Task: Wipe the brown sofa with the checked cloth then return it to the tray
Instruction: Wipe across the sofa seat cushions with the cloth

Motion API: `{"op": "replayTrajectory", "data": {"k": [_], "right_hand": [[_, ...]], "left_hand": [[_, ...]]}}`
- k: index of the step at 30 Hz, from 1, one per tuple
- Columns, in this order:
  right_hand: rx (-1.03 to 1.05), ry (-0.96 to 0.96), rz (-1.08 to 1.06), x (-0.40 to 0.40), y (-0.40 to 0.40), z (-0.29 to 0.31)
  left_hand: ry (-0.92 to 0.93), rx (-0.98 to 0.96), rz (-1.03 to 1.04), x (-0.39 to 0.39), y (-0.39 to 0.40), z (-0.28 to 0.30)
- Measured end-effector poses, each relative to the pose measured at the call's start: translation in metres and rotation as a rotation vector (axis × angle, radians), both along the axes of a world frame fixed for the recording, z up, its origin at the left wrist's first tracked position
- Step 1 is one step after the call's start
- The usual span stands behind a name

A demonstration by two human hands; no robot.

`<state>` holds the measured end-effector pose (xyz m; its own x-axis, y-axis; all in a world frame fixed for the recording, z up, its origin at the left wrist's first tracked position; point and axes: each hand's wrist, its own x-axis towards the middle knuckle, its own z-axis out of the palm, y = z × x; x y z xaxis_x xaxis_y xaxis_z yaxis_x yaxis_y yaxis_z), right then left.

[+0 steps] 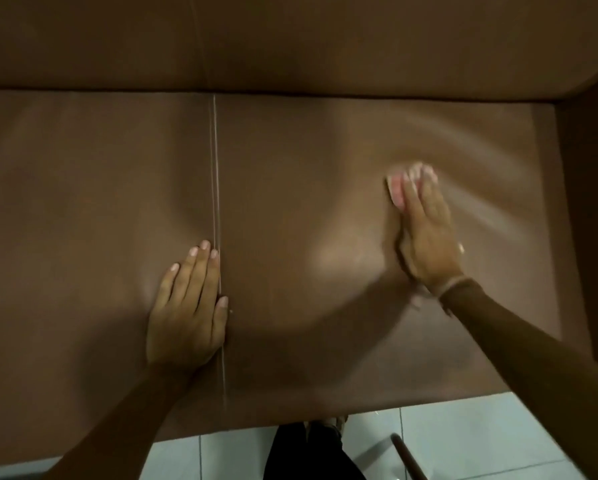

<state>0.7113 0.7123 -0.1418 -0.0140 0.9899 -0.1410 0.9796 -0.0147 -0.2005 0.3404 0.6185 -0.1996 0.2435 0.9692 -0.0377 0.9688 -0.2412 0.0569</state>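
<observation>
I see the brown sofa (290,161) filling nearly the whole frame, its seat cushions across the middle and the backrest along the top. A pale seam (216,188) runs down the seat left of centre.

My left hand (188,306) lies flat in the lower left-centre of the frame, palm down on the cushion, fingers spread loosely and holding nothing, with the thumb just beside the seam. My right hand (425,230) is at centre right, blurred, fingers stretched out flat and pressed onto the checked cloth (396,192). Only a small pinkish-white edge of the cloth shows, poking out at the left side of the fingertips; the rest sits hidden under the palm, so I cannot make out its pattern. The cloth lies on the right-hand seat cushion, well apart from the seam.

A thin band circles the right wrist (455,284). Along the bottom edge, pale floor tiles (481,441) appear below the sofa's front, with dark trousers (304,455) at bottom centre.
</observation>
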Motion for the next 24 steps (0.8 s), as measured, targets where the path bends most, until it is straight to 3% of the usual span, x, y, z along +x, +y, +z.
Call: {"op": "replayTrajectory", "data": {"k": [3, 5, 7, 9, 13, 17, 18, 20, 22, 24], "right_hand": [[0.055, 0.072, 0.04, -0.107, 0.062, -0.012], [0.089, 0.126, 0.278, -0.162, 0.037, -0.015], [0.045, 0.138, 0.548, -0.157, -0.029, -0.014], [-0.027, 0.118, 0.663, -0.106, -0.082, -0.008], [-0.023, 0.01, 0.515, -0.013, -0.057, -0.007], [0.072, 0.044, 0.149, -0.076, 0.013, -0.011], [0.095, 0.054, 0.163, -0.102, 0.007, -0.015], [0.072, 0.095, 0.382, -0.13, -0.04, -0.02], [0.022, 0.104, 0.588, -0.102, -0.094, -0.019], [-0.005, 0.056, 0.614, -0.039, -0.112, -0.013]], "left_hand": [[0.006, 0.058, -0.014, 0.0, -0.001, -0.002], [0.005, 0.087, 0.027, 0.001, -0.002, -0.001], [-0.005, 0.084, 0.101, 0.002, -0.003, 0.001], [-0.019, 0.073, 0.144, 0.002, -0.004, 0.002], [-0.025, 0.067, 0.147, 0.003, -0.004, 0.004], [-0.042, 0.063, 0.151, 0.003, -0.003, 0.002], [-0.04, 0.065, 0.147, 0.003, -0.004, 0.001], [-0.027, 0.068, 0.141, 0.001, -0.004, 0.003], [-0.027, 0.052, 0.141, 0.001, -0.004, 0.005], [-0.017, 0.044, 0.141, 0.001, -0.004, 0.006]]}}
